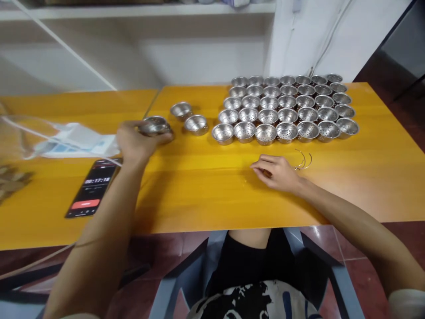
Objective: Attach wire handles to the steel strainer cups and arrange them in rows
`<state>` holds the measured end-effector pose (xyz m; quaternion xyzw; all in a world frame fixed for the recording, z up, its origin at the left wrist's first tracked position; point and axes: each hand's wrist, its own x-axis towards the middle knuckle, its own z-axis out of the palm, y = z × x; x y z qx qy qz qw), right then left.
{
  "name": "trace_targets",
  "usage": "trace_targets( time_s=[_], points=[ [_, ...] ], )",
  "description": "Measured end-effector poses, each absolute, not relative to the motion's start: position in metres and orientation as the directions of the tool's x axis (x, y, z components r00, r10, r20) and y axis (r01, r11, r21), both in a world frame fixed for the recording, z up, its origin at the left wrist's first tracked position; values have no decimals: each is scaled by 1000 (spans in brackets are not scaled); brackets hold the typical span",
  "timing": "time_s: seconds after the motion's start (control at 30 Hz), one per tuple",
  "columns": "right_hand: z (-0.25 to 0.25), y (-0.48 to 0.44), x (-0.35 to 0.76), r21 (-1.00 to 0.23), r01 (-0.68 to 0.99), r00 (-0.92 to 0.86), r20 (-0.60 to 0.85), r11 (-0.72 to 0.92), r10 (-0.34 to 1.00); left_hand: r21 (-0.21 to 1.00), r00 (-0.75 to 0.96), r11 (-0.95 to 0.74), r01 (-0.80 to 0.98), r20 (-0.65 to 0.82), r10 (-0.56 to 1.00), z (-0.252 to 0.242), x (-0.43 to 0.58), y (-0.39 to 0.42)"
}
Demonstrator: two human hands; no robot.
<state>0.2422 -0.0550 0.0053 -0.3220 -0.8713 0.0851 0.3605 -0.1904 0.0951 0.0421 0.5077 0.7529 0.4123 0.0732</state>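
My left hand [137,142] is wrapped round a small metal strainer cup [155,126] at the left of the table, thumb along its near side. Just right of it stand two more strainer cups, one farther back [181,110] and one nearer [196,125]. My right hand [275,172] rests on the table in front of the rows of cups, fingers curled and pressed together. What those fingers hold, if anything, is hidden. Beside that hand lie several thin curved metal wires [304,164], partly behind it.
Several rows of perforated metal cups [265,134] stand close together on the yellow table [199,190]. A phone showing a timer [91,188] and a white-and-blue packet [79,141] lie at the left. A pale cable [66,146] crosses there. Behind is a white shelf [139,12].
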Motion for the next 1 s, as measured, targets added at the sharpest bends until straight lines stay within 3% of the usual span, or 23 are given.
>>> trace_targets(
  time_s=[0.2, 0.43, 0.73, 0.9, 1.0],
  points=[
    [4, -54, 243, -384, 476, -533, 590, 791, 606, 747, -442, 62, 662, 323, 837, 47, -186, 98],
    [2, -52, 244, -440, 482, -521, 551, 757, 652, 605, -409, 104, 790, 392, 824, 51, -176, 110],
    [6, -53, 244, -406, 494, -523, 567, 769, 636, 543, -293, -71, 837, 553, 780, 60, -169, 101],
    [29, -42, 274, -427, 591, -398, 584, 684, 708, 377, -42, -407, 832, 774, 632, 74, -130, 69],
    [50, -37, 307, -402, 669, -471, 420, 625, 775, 364, 196, -626, 690, 738, 646, 69, -88, 48]
  ],
)
